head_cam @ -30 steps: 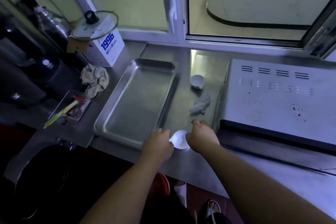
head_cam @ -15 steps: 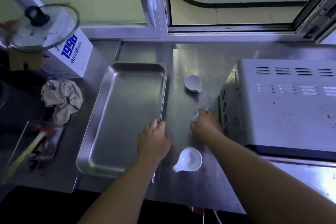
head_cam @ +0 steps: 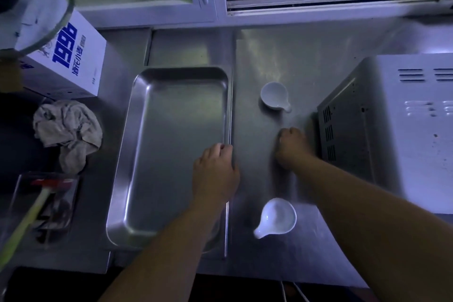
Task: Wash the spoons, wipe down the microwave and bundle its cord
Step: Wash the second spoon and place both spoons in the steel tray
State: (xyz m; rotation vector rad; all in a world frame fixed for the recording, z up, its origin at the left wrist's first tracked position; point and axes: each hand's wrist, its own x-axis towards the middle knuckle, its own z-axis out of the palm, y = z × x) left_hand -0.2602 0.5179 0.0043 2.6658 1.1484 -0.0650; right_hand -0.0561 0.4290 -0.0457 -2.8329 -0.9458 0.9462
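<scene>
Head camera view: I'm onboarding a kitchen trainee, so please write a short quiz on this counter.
1. True or false: the near spoon lies on the counter, outside the metal tray.
2. Which hand is nearer the microwave?
3. The left hand touches: A) the tray's rim, B) the near spoon, C) the microwave.
Key: 1 true; 2 the right hand; 3 A.
</scene>
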